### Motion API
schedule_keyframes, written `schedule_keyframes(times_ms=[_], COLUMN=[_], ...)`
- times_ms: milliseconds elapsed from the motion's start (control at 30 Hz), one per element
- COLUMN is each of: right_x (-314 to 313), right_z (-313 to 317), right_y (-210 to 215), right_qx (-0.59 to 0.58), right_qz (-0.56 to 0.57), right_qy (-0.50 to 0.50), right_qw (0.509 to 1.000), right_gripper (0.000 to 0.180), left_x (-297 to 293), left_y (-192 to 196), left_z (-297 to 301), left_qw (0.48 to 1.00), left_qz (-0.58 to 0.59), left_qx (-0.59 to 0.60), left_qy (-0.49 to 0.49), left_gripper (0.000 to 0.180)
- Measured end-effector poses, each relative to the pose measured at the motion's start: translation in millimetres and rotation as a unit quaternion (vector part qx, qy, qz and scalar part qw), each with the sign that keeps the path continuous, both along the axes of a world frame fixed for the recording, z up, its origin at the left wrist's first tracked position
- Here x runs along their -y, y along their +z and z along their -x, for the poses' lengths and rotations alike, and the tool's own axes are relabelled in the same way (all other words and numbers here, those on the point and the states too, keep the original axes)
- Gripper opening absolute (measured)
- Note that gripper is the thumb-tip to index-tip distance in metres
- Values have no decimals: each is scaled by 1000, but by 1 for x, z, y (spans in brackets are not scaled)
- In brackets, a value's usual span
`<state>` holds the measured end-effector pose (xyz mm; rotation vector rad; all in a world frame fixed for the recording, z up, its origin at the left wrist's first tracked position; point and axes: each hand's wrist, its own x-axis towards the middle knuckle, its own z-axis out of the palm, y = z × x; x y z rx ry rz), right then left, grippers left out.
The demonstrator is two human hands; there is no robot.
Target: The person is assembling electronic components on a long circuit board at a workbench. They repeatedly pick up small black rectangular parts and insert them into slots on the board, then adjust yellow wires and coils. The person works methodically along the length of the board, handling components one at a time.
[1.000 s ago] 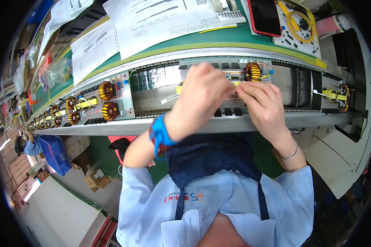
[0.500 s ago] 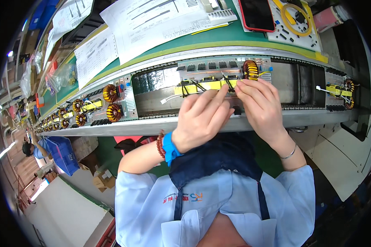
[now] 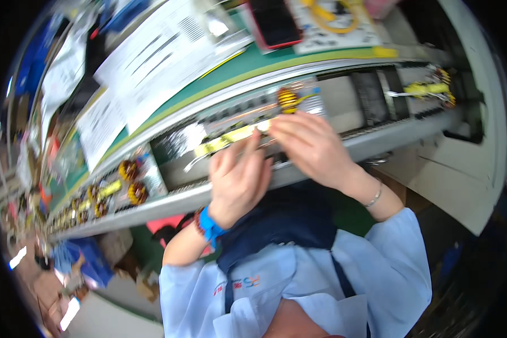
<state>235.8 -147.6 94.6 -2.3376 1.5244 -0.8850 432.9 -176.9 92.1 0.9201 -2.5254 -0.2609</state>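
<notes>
On the conveyor rail in front of me lies a circuit board with a row of black parts, a yellow-taped transformer block and a copper-wound ring coil. My left hand is closed, its index fingertip at the right end of the yellow block. My right hand is closed in a pinch just below the coil. The fingertips of both hands nearly meet there. Whatever they pinch is hidden by the fingers and smeared by motion. A white lead sticks out at the block's left end.
More boards with ring coils line the rail at left, and another board sits at right. Behind the rail lie paper drawings, a red-edged phone and a white foam sheet with small parts.
The whole view has turned and shifted, so the bench looks tilted and blurred. Both hands stay over the same spot on the board, fingers in nearly the same pose.
</notes>
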Motion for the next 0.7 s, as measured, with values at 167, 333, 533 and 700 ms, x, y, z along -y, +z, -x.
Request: schedule_keyframes(times_ms=[167, 333, 533, 700], right_x=[-19, -34, -36, -28], right_z=[73, 150, 177, 182], right_y=[11, -42, -55, -54], right_qx=[34, -205, -208, -149], right_qz=[9, -105, -168, -188], right_qy=[-223, -342, -410, -462], right_qw=[974, 911, 872, 854], right_gripper=[30, 37, 46, 51], left_x=[-5, -2, 4, 8], left_y=[4, 7, 8, 7], left_z=[-1, -3, -17, -25], left_qw=[998, 995, 996, 996], left_qz=[24, 13, 19, 41], left_qx=[-54, -92, -90, -75], left_qy=[-3, -30, -6, 1], left_gripper=[28, 27, 30, 27])
